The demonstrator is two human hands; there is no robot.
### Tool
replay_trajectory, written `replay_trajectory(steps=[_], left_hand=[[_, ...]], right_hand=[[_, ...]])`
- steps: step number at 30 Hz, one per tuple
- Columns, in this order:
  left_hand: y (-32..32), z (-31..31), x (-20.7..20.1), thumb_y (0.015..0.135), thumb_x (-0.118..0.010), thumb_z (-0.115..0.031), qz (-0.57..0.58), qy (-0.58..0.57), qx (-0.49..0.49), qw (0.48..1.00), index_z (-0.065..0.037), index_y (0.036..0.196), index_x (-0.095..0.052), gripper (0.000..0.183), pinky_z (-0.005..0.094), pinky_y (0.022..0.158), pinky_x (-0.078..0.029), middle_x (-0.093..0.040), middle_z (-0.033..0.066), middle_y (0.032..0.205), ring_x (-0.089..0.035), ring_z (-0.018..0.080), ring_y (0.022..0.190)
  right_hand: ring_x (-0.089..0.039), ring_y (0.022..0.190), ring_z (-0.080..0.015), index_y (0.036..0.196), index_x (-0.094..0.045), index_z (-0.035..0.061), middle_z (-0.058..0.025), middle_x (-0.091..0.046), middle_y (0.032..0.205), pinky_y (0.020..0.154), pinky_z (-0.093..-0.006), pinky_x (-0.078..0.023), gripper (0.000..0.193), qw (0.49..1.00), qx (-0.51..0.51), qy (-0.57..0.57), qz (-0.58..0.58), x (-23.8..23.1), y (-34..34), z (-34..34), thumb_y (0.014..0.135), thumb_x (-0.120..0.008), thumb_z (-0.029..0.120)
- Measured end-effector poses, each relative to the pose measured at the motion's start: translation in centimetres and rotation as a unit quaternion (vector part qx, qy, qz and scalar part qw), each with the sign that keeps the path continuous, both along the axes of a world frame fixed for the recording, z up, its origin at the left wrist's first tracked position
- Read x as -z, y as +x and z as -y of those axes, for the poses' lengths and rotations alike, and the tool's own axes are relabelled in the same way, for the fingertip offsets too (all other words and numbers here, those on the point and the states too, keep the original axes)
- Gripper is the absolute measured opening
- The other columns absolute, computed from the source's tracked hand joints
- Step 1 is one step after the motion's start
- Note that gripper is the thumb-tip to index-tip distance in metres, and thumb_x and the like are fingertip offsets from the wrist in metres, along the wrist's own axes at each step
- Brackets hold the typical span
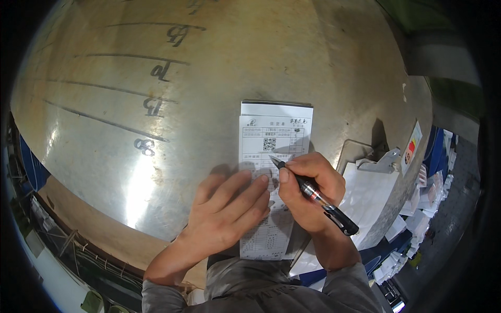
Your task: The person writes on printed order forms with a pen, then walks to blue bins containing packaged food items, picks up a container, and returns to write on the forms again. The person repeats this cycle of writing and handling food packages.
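A narrow pad of printed white forms [251,138] lies lengthwise on the metal table in front of me, with a square code and ruled boxes on its top sheet. My left hand [227,208] rests flat across the pad's left side, fingers stretched out and slightly apart, holding the paper down. In my right hand [313,190] a black pen [334,216] is gripped between thumb and fingers. Its tip points up and left, at the boxes just below the square code; whether it touches the paper I cannot tell. Both hands cover part of the pad's lower half.
The metal table [224,68] carries dark hand-drawn lines and marks at the left. Right of my right hand lies a clipboard with white sheets [365,198] under a metal clip [383,161]. Blue bins with packets [422,198] stand beyond the right edge. A blue container [32,159] sits at the left.
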State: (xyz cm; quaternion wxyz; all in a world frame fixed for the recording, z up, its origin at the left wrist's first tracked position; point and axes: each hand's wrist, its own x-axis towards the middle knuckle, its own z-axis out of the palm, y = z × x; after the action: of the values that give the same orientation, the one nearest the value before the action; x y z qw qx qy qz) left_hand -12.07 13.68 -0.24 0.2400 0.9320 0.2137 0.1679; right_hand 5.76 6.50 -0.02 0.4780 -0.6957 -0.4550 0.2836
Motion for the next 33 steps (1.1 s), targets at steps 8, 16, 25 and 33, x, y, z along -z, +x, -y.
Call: replay_trajectory(steps=[8,16,25,33], left_hand=[[0.05,-0.01,-0.03,0.079,-0.076,-0.022,-0.002,-0.001,0.000,1.000,-0.012,0.102,-0.070,0.025,0.0419,0.093,-0.043,-0.067,0.0035,0.121,-0.060,0.0226,0.112],[-0.02,0.03,0.05,0.079,-0.076,-0.022,-0.002,-0.003,0.002,1.000,-0.012,0.102,-0.069,0.026,0.0416,0.093,-0.043,-0.066,0.0037,0.122,-0.060,0.0227,0.112],[-0.12,0.06,0.14,0.080,-0.075,-0.022,-0.003,-0.002,-0.005,1.000,-0.013,0.101,-0.070,0.024,0.0404,0.092,-0.043,-0.067,0.0026,0.122,-0.061,0.0220,0.112],[-0.11,-0.10,0.01,0.081,-0.075,-0.023,-0.002,-0.002,0.001,1.000,-0.013,0.103,-0.071,0.024,0.0400,0.092,-0.044,-0.067,0.0025,0.122,-0.060,0.0220,0.114]], right_hand=[[-0.062,0.077,-0.0138,0.098,-0.062,-0.0010,-0.0116,-0.066,0.091,0.068,-0.0258,-0.050,0.018,1.000,-0.004,-0.004,-0.023,-0.11,-0.01,0.00,0.084,-0.074,-0.002],[-0.063,0.078,-0.0143,0.098,-0.062,-0.0010,-0.0118,-0.065,0.092,0.069,-0.0259,-0.051,0.018,1.000,-0.004,0.004,-0.017,0.08,0.04,0.12,0.084,-0.073,-0.002],[-0.066,0.077,-0.0173,0.097,-0.064,-0.0004,-0.0125,-0.066,0.092,0.066,-0.0277,-0.052,0.019,1.000,0.002,0.009,-0.019,0.10,-0.08,-0.15,0.083,-0.076,-0.002],[-0.064,0.075,-0.0153,0.097,-0.063,-0.0019,-0.0119,-0.067,0.088,0.067,-0.0265,-0.051,0.018,1.000,-0.008,-0.009,0.004,-0.38,-0.08,-0.19,0.082,-0.073,-0.004]])
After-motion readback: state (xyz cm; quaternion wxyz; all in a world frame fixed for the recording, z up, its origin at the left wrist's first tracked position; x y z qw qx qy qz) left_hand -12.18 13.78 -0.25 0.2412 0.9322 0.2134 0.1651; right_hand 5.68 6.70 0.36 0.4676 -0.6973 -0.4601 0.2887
